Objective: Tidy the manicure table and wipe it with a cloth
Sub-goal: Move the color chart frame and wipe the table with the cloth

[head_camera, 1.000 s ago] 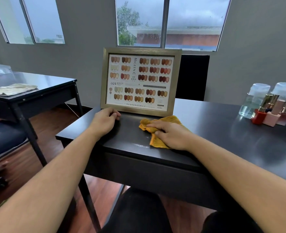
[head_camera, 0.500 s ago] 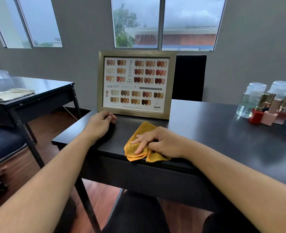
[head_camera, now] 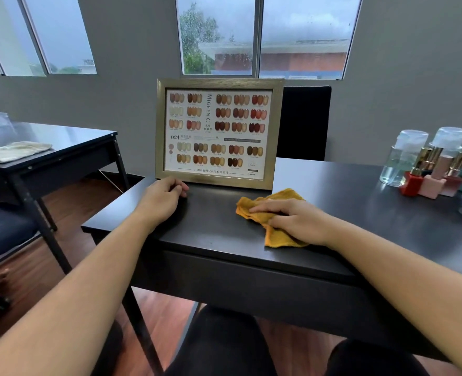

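An orange cloth (head_camera: pixel 274 195) lies bunched on the black manicure table (head_camera: pixel 219 232), just in front of the right end of a gold-framed nail colour chart (head_camera: pixel 219 131). My right hand (head_camera: pixel 292 217) presses flat on the cloth with fingers stretched out to the left. My left hand (head_camera: pixel 162 195) rests on the table's left part, fingers loosely curled, knuckles close to the frame's lower left corner, holding nothing.
Two clear pump bottles (head_camera: pixel 406 156) and several nail polish bottles (head_camera: pixel 430 177) stand at the table's right end. A black chair back (head_camera: pixel 304 123) rises behind the frame. A second black table (head_camera: pixel 61 150) at left carries a pale folded cloth (head_camera: pixel 12 150).
My right hand has slid the orange cloth from the table's front edge back and to the right, up near the frame. My left hand stayed where it was.
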### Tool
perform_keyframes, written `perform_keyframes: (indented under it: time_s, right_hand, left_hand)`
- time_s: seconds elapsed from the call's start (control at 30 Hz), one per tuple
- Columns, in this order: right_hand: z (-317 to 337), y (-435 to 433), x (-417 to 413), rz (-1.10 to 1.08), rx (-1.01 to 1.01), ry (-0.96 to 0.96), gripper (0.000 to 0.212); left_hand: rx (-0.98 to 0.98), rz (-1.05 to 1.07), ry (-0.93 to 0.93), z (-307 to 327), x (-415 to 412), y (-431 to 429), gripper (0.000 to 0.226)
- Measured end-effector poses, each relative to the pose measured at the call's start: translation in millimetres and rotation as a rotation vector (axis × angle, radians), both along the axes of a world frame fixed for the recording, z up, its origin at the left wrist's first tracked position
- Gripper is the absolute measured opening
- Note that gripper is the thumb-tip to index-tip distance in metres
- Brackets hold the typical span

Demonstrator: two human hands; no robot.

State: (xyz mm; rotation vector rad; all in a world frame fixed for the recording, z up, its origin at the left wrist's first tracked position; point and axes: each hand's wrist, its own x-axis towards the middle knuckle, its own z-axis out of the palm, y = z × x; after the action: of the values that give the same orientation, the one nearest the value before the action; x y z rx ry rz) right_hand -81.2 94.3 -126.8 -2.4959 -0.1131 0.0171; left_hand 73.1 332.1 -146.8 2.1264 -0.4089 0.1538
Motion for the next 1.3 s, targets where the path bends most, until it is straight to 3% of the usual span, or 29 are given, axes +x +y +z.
perform_keyframes:
  time_s: [0.17,0.37,0.47,0.7,0.8,0.93,1.0,1.1,1.17,1.3]
  right_hand:
    - [0,54,26,0.153,-0.271,0.017,0.047]
    - [2,56,11,0.267,0.102,0.033,0.044]
    - [2,27,-11,0.185,0.152,-0.019,0.039]
    - [-2,-55,-41,-0.163,0.22,-0.165,0.049]
    - [-2,-67,-35,-0.277,0.077,-0.148,0.039]
    - [1,-61,-29,-0.327,0.172,-0.181,0.029]
    - [1,-62,-29,-0.386,0.0,-0.157,0.035]
    - [-5,-60,-29,-0.373,-0.389,0.106,0.056]
    - [-6,-52,-24,-0.385,-0.442,0.179,0.061]
    - [-4,-33,-15,-0.329,-0.436,0.16,0.051]
  left_hand:
    - [-0.018,-0.003,-0.006,0,0,0,0.027]
    - [-0.021,-0.032,0.002,-2,4,3,0.027]
    - [-0.002,-0.026,-0.005,-3,5,4,0.028]
    - [0.041,-0.032,-0.04,0,0,1,0.027]
    - [0.048,-0.085,-0.067,6,-8,-7,0.026]
    - [0.17,-0.232,-0.134,14,-25,-36,0.021]
    - [0.259,-0.316,-0.157,16,-32,-52,0.013]
    - [0.346,-0.366,-0.173,13,-37,-67,0.014]
    - [0.368,-0.354,-0.202,10,-39,-71,0.017]
    - [0.326,-0.328,-0.196,7,-39,-70,0.018]
